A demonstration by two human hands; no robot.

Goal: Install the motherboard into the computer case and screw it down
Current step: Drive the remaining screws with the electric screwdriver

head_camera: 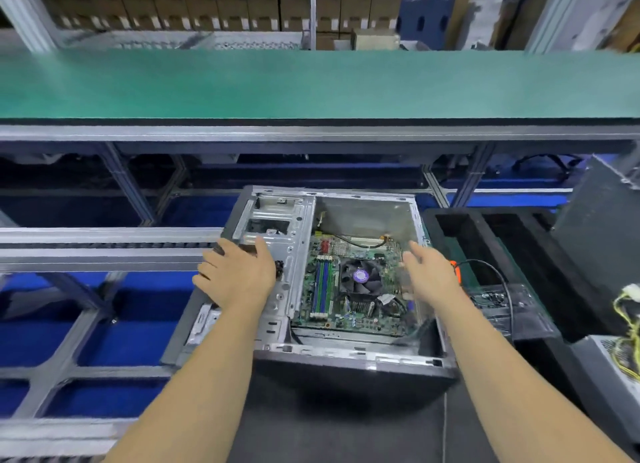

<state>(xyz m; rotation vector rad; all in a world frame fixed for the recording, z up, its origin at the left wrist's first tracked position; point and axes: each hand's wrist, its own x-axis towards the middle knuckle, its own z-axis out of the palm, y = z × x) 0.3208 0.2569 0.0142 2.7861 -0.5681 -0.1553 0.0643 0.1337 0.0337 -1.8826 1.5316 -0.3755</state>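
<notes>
**Both hands at the open case**

The case point(311, 355) lies on its side on a dark mat point(329, 424), open side up. The left hand point(235, 275) rests on the metal drive bay point(277, 220), fingers spread and fairly straight. The right hand point(431, 275) hovers over the case's right edge, fingers loose and holding nothing (it is blurred). Between them the board point(349, 289) lies flat inside the case, fan point(360, 277) up. An orange-handled tool point(457, 272) lies just right of the case. Beyond runs a green shelf point(311, 81).
</notes>
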